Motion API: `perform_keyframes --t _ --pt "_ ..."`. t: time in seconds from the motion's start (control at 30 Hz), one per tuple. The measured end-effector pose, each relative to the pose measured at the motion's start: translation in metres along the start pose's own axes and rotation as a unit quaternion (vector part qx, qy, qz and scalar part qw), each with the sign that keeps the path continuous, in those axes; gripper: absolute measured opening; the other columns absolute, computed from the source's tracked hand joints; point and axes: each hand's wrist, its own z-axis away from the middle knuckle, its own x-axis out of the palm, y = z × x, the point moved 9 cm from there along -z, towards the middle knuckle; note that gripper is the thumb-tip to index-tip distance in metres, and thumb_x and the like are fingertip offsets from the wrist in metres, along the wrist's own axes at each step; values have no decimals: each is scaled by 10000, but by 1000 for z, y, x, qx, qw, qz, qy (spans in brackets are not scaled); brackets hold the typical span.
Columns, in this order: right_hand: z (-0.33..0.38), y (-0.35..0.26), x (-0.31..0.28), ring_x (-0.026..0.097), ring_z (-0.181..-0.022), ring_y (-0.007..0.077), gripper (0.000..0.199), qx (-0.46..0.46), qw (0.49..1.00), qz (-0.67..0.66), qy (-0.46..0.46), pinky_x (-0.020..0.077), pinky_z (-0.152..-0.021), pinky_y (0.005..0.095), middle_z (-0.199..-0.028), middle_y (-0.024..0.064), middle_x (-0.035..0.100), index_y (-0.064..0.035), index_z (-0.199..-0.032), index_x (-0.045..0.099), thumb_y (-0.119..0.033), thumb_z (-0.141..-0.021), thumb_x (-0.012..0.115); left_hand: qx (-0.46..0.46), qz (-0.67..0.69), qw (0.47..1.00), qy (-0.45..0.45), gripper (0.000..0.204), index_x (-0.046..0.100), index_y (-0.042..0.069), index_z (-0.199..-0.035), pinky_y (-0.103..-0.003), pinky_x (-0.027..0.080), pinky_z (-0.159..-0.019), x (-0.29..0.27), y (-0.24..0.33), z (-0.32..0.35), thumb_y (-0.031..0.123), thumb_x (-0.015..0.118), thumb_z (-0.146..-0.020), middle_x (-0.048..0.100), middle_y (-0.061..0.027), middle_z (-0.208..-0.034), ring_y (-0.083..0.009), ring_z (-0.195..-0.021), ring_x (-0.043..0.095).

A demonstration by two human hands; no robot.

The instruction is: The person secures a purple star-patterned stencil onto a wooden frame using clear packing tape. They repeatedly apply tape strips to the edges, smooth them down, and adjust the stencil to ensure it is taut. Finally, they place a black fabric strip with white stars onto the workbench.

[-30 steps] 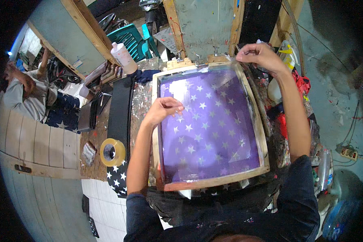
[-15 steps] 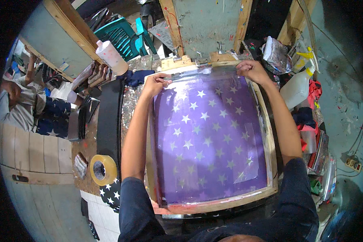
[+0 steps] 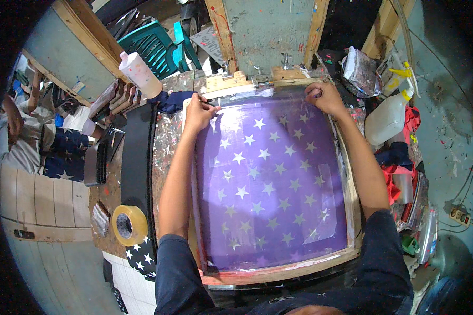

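A wooden-framed printing screen (image 3: 278, 272) with purple mesh and pale stars lies in front of me. Along its far edge, a shiny strip of clear tape (image 3: 263, 103) runs between my hands, hard to make out against the mesh. My left hand (image 3: 198, 112) pinches at the far left corner, thumb and forefinger together. At the far right corner my right hand (image 3: 325, 98) is curled, fingertips pressed together near the tape's other end. Other clear tape patches (image 3: 323, 202) cover part of the mesh at right. Metal-and-wood hinge clamps (image 3: 228, 81) stand behind the frame.
A roll of clear tape (image 3: 130, 226) lies left, beside a long black board (image 3: 138, 157). Beyond stand a stained plastic bottle (image 3: 141, 75) and a green chair (image 3: 150, 47). A spray bottle (image 3: 388, 116) and cloths crowd the right. Another person (image 3: 29, 128) is at far left.
Both hands stay at the far edge and have shifted slightly. The clear strip between them now sits lower, closer against the mesh. The whole view has moved a little.
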Motion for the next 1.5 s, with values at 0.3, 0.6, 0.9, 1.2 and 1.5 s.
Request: perform_keyframes --t 0.3,0.6,0.9,1.2,1.5 --pt "10 -27 -1 682 -795 266 250 -49 990 125 41 514 -798 385 -786 99 706 -71 -918 725 -152 -690 786 27 -59 996 58 553 412 0 -978 -393 532 -644 2 18 11 162 866 -709 667 -161 -702 -302 -688 692" --pt "0 -27 3 665 -978 326 353 24 973 228 27 504 -909 462 -964 145 704 -79 -937 711 -247 -648 824 0 -225 970 88 722 415 -108 -1154 -498 552 -756 -1 43 19 288 798 -688 669 -308 -822 -473 -816 675" --pt "14 -51 42 609 -1042 350 212 -114 956 270 4 491 -920 465 -1076 148 644 -61 -1007 681 -163 -822 667 206 -295 931 64 390 573 -39 -1050 -452 485 -855 33 86 38 33 722 -698 582 -214 -1018 -375 -978 580" --pt "35 -61 58 527 -1186 357 417 -69 938 330 -80 425 -1030 456 -1259 179 552 -7 -1310 527 -163 -924 494 188 -272 943 37 356 539 -61 -1158 -492 411 -992 73 71 49 208 559 -927 522 -253 -1227 -415 -1133 500" --pt "74 -48 45 147 -1516 270 730 29 899 393 -193 26 -1236 414 -1621 168 214 29 -1541 204 -499 -1036 196 43 -320 943 -78 667 220 -53 -1528 -572 80 -1201 63 25 74 377 293 -1023 186 -229 -1612 -403 -1499 142"
